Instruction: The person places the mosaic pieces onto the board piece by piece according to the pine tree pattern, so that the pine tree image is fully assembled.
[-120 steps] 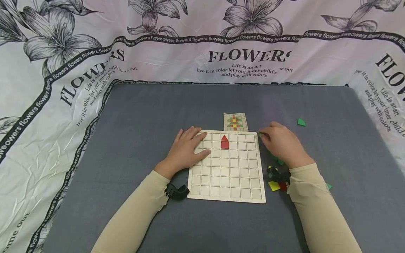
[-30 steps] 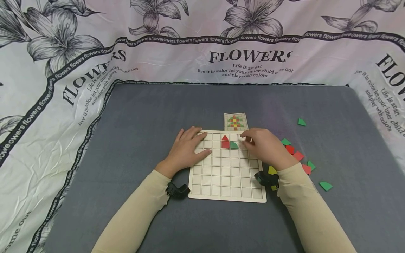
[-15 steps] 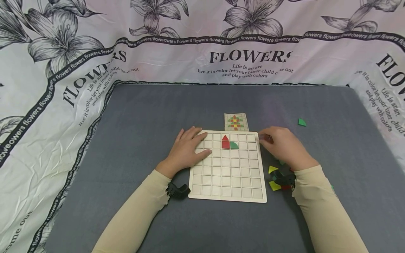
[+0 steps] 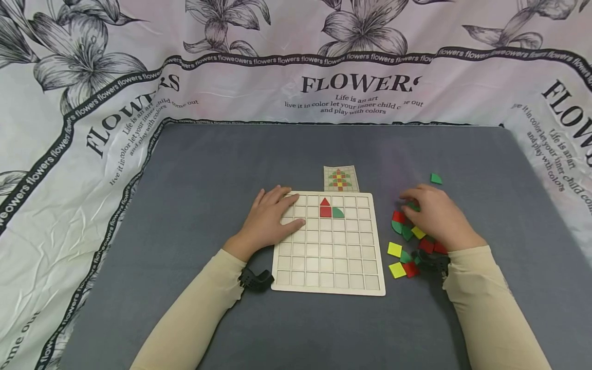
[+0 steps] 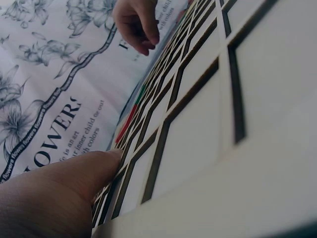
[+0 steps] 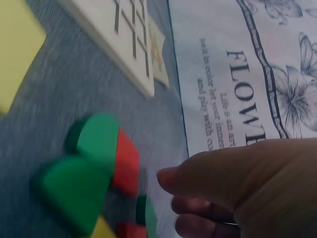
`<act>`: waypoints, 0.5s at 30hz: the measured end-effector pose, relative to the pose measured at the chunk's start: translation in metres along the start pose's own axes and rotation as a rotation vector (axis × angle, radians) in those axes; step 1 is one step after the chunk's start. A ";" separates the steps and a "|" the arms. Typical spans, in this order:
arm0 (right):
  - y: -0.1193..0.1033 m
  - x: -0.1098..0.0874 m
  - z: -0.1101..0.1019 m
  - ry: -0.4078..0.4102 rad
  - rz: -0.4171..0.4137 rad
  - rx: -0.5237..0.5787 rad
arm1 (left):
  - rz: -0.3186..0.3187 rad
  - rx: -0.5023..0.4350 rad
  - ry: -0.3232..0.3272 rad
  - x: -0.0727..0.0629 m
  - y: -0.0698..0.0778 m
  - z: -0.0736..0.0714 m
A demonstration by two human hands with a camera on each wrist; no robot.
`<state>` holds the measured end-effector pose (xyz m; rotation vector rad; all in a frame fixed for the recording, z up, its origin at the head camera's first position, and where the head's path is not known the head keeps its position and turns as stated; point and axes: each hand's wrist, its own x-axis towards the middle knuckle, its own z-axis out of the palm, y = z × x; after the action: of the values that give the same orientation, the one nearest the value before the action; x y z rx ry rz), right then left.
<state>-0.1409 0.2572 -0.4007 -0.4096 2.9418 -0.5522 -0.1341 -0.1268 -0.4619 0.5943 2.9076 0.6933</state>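
Note:
A pale gridded board (image 4: 327,280) lies on the grey tabletop. A red triangle (image 4: 325,202), a red square (image 4: 326,211) and a green quarter-round piece (image 4: 338,212) sit in its upper cells. My left hand (image 4: 265,221) rests on the board's upper left edge with spread fingers; its thumb (image 5: 84,173) shows in the left wrist view. Over the loose pieces at the right is my right hand (image 4: 435,216), thumb and fingers loosely bent. A green piece (image 4: 413,206) shows beneath its fingertips. The right wrist view shows nothing between thumb and fingers.
Loose pieces right of the board include a red square (image 4: 398,217), a yellow square (image 4: 394,249) and green quarter-rounds (image 6: 77,191). One green piece (image 4: 436,178) lies farther back. A pattern card (image 4: 341,178) touches the board's far edge. Flower-printed cloth (image 4: 361,92) hangs behind.
A green quarter-round piece now sits beside the red square on the board. My right hand has moved from over the board rightward to the loose pieces. The left hand stays put.

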 end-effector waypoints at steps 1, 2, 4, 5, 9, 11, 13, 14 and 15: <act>0.003 -0.001 0.000 -0.001 0.007 -0.008 | 0.000 0.002 -0.001 0.000 0.000 0.000; 0.005 -0.002 -0.001 0.000 0.013 -0.015 | -0.002 0.003 -0.002 0.000 -0.001 0.000; 0.009 -0.002 -0.001 0.006 0.025 -0.028 | -0.004 0.005 -0.002 0.000 -0.001 0.000; 0.010 -0.003 -0.001 0.010 0.030 -0.035 | -0.005 0.006 -0.002 0.000 -0.001 0.001; 0.015 -0.005 0.000 -0.007 0.056 -0.045 | -0.005 0.004 0.001 0.000 -0.002 0.001; 0.016 -0.005 0.000 -0.025 0.065 -0.040 | -0.004 0.006 -0.001 0.000 -0.002 0.001; 0.017 -0.005 0.001 -0.038 0.074 -0.028 | -0.004 0.006 -0.004 0.000 -0.001 0.000; 0.017 -0.005 0.002 -0.040 0.078 -0.022 | -0.003 0.006 -0.005 0.000 -0.001 0.000; 0.018 -0.005 0.003 -0.041 0.079 -0.019 | -0.003 0.006 -0.006 0.000 -0.001 0.000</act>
<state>-0.1402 0.2738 -0.4094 -0.3017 2.9118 -0.5007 -0.1347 -0.1271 -0.4621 0.5922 2.9058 0.6813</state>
